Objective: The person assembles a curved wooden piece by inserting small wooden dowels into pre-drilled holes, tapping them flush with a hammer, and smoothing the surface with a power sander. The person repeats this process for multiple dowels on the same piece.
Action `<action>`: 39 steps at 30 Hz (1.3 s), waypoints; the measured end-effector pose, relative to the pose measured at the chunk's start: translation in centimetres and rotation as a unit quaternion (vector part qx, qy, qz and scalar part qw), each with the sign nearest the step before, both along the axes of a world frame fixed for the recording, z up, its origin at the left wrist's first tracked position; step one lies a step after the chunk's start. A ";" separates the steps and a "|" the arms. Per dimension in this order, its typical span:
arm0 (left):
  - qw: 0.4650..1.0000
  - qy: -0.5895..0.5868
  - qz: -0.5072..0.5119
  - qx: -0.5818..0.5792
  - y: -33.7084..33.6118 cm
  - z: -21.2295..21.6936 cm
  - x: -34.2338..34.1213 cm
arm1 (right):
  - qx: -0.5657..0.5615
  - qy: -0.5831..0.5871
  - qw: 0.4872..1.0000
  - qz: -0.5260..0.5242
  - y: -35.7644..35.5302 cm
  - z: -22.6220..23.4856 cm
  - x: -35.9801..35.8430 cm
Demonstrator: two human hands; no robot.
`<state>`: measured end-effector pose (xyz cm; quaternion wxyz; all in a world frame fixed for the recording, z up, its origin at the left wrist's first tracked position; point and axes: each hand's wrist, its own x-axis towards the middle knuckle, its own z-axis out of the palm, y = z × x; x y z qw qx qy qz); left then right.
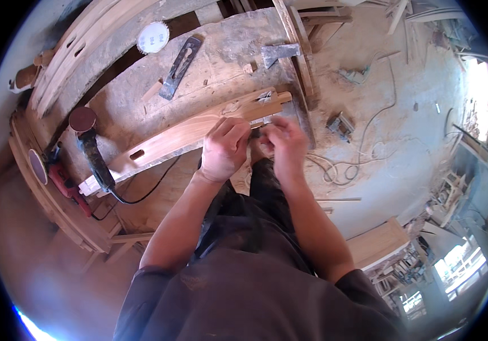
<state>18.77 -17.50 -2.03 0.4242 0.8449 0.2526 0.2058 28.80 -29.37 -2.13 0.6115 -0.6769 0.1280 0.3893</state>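
Both hands meet over a curved wooden chair part on a dusty worktop.

Head view: left hand [225, 149] lies on the curved wooden piece [187, 136], fingers curled and pressing down, likely to steady it. Right hand [285, 143] is touching-close beside it, fingers pinched narrow on something small and dark; cannot tell what. The piece runs out left of the fingers across the worktop [221, 62]. Well left of the fingers lies a black sander [90, 148], cord trailing, parked aside. Beyond the fingers: metal plane blade [180, 67], white sanding disc [153, 37], hatchet [279, 53].
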 end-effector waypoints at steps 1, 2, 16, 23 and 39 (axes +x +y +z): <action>0.999 -0.002 -0.017 0.044 0.2 -0.5 0.8 | 0.022 -0.028 0.999 -0.032 -1.3 -0.8 0.5; 0.996 -0.001 -0.034 0.087 0.4 -1.1 1.4 | -0.002 -0.038 0.999 -0.034 -2.5 -1.2 1.2; 0.982 0.059 -0.046 0.171 1.8 -2.6 5.7 | -0.126 -0.164 0.975 -0.082 -13.0 -5.6 5.7; 0.971 0.121 -0.074 0.193 1.8 -2.0 7.6 | -0.210 -0.268 0.940 -0.001 -13.2 -7.2 5.5; 0.954 0.220 0.059 -0.195 4.7 -1.6 6.2 | -0.199 -0.244 0.918 0.241 -9.4 -5.5 6.6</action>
